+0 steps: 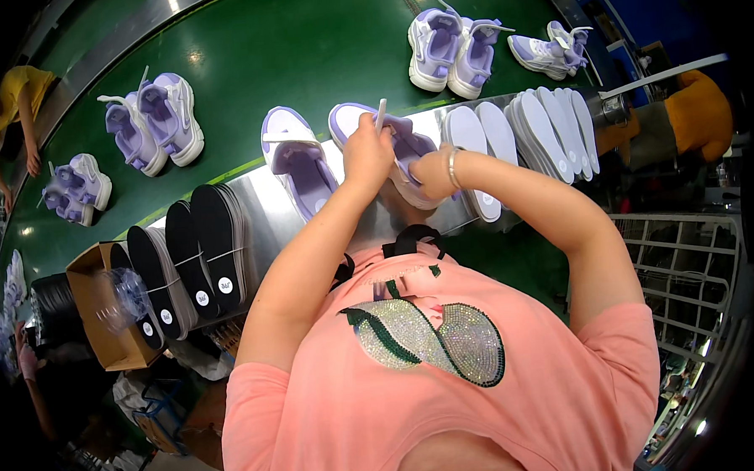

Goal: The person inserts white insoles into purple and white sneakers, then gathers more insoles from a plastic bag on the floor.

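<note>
A lilac-and-white sneaker (408,139) lies under both my hands at the bench edge, toe pointing away from me. My left hand (368,156) is closed on the front of its opening, beside the upright white tongue tip. At the heel end, my right hand (433,173) reaches into the shoe, so its fingers are mostly hidden. Just left of my left hand rests the matching sneaker (304,173), untouched, with a pale insole showing inside. To the right of my right hand lie several white insoles (497,135).
Banded stacks of black insoles (220,234) stand at left beside a cardboard box (103,327) with clear plastic. More lilac sneakers (168,118) sit on the green surface (301,45) beyond, including another pair (461,51). People in yellow (24,99) and orange (698,119) are at the sides. A white wire rack (672,256) is at right.
</note>
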`<act>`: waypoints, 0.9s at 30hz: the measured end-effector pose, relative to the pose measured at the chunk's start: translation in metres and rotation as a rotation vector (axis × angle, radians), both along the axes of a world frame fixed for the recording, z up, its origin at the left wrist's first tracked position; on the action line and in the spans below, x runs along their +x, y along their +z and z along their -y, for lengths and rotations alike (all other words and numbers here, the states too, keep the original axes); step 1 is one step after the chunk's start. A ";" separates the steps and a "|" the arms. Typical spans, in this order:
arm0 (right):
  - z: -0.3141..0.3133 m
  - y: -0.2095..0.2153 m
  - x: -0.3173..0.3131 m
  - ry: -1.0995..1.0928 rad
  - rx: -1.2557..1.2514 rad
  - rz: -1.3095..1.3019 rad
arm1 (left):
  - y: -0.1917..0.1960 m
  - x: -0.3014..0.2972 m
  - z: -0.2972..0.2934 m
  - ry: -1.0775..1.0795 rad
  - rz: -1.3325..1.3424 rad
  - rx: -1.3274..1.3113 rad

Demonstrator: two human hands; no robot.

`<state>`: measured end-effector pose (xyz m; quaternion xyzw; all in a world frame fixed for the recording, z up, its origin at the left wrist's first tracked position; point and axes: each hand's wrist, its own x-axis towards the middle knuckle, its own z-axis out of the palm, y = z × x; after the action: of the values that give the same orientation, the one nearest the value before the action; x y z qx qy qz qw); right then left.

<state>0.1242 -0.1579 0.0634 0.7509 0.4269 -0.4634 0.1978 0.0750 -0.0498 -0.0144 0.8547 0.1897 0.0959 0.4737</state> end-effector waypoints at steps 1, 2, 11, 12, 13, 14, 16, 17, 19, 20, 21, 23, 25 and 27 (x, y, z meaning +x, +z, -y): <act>0.003 0.009 -0.003 -0.056 -0.017 0.004 | -0.002 0.001 0.002 0.002 0.011 0.012; 0.008 -0.001 -0.003 -0.059 0.003 0.015 | -0.002 0.002 0.002 0.010 -0.018 0.006; 0.039 0.005 0.001 -0.183 0.627 0.054 | 0.007 -0.029 -0.001 0.078 0.021 -0.179; 0.038 0.026 0.008 -0.296 0.741 0.035 | 0.001 -0.036 -0.001 0.110 -0.002 -0.275; 0.039 0.043 0.014 -0.420 0.852 0.020 | -0.005 -0.040 -0.001 0.127 0.003 -0.287; 0.045 0.050 0.014 -0.520 0.921 -0.044 | -0.008 -0.042 0.000 0.137 0.012 -0.297; 0.051 0.055 0.011 -0.356 0.806 0.096 | -0.005 -0.039 0.000 0.140 0.055 -0.241; 0.052 0.048 0.000 -0.268 0.767 0.106 | -0.001 -0.038 0.000 0.141 0.025 -0.244; 0.054 0.022 -0.024 -0.100 0.680 0.147 | 0.007 -0.032 0.002 0.127 -0.023 -0.260; 0.053 0.006 -0.027 -0.029 0.578 0.182 | 0.010 -0.029 0.002 0.109 -0.025 -0.239; 0.053 -0.010 -0.031 0.035 0.474 0.217 | 0.011 -0.023 0.003 0.086 -0.029 -0.217; 0.045 -0.043 -0.021 -0.087 0.259 0.113 | 0.010 -0.014 0.005 0.061 -0.042 -0.200; 0.039 -0.052 -0.007 -0.168 0.178 0.042 | 0.003 -0.007 0.006 0.065 -0.057 -0.214; 0.039 -0.052 0.001 -0.221 0.227 0.007 | -0.001 -0.003 0.006 0.073 -0.060 -0.187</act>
<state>0.1253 -0.1973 0.0116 0.8123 0.3907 -0.4287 0.0612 0.0717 -0.0558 -0.0157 0.8016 0.2428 0.0695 0.5419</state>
